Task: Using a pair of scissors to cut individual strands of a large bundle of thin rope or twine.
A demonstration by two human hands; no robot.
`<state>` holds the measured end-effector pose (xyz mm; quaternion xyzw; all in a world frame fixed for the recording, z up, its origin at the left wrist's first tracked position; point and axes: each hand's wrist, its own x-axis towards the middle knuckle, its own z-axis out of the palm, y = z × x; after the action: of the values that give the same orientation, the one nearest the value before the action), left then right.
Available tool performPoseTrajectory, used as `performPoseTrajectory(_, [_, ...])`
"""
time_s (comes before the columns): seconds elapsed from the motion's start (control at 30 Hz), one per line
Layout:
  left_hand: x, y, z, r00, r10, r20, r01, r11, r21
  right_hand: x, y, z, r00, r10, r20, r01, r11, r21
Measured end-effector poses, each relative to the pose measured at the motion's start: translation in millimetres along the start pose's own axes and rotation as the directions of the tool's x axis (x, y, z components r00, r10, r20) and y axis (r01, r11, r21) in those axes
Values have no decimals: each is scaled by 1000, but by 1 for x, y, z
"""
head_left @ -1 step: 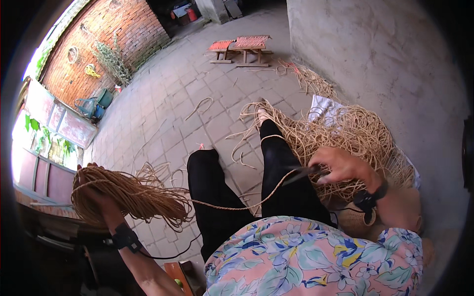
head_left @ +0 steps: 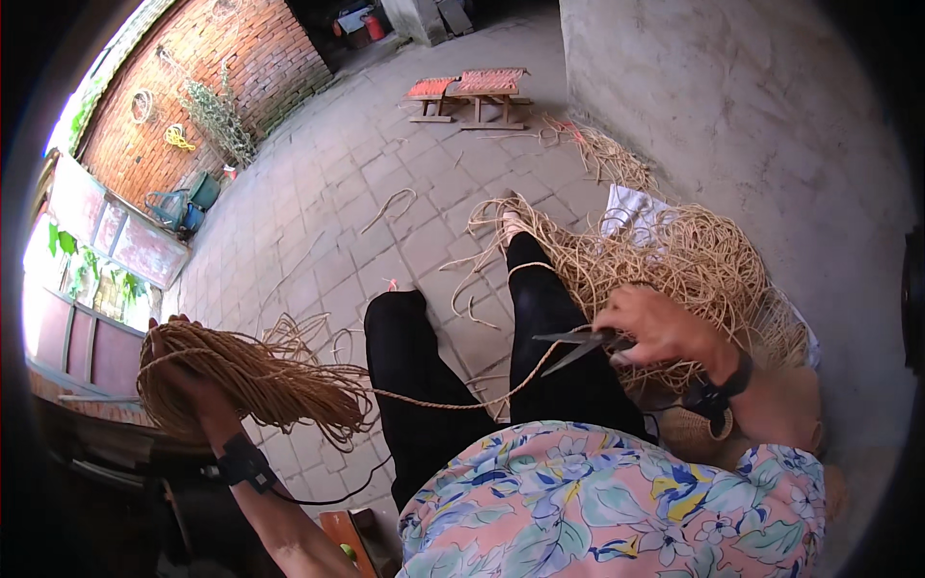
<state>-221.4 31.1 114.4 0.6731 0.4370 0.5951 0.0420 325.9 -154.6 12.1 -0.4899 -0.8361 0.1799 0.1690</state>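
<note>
My left hand [head_left: 181,378], out to the left, is closed round a thick coil of tan twisted rope [head_left: 265,376]. From the coil one rope strand [head_left: 443,400] runs across my lap and curves up to the scissors [head_left: 576,349]. My right hand [head_left: 650,328] grips these dark metal scissors above my right thigh. The blades are spread, pointing left, with the strand's end at or near them; I cannot tell whether it lies between them. Beside and beneath my right hand spreads a big tangled heap of tan rope [head_left: 703,260].
A white cloth [head_left: 631,207] lies by the heap, near a concrete wall [head_left: 732,106]. A woven basket [head_left: 696,429] stands at my right hip. Low stools with red woven seats [head_left: 489,85] stand ahead on the paved floor [head_left: 328,222]. A loose rope piece [head_left: 390,207] lies there too.
The scissor blades have come into clear sight, spread apart, and my right hand has shifted slightly left. My left hand and the coil have barely moved.
</note>
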Motion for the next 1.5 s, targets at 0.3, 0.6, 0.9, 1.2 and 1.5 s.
performPoseTrajectory(0.3, [39, 0, 7, 884, -462, -75, 300, 683, -666, 72, -46, 78, 985, -153, 78, 172, 894, -415])
performPoseTrajectory(0.6, [27, -25, -2, 954, -300, -26, 240, 808, -538, 102, -8, 138, 996, -89, -2, 79, 899, -431])
performPoseTrajectory(0.9, [-3, -12, 32, 768, -611, 191, 455, 312, -834, 49, 23, 88, 986, 161, -48, -167, 912, -374])
performPoseTrajectory(1.2, [-13, -3, 50, 785, -569, 247, 473, 292, -831, 22, 45, 73, 933, 341, -114, -358, 911, -206])
performPoseTrajectory(1.5, [-18, 26, 74, 792, -507, 340, 500, 219, -838, 107, -32, 29, 900, 192, -391, -55, 940, 336])
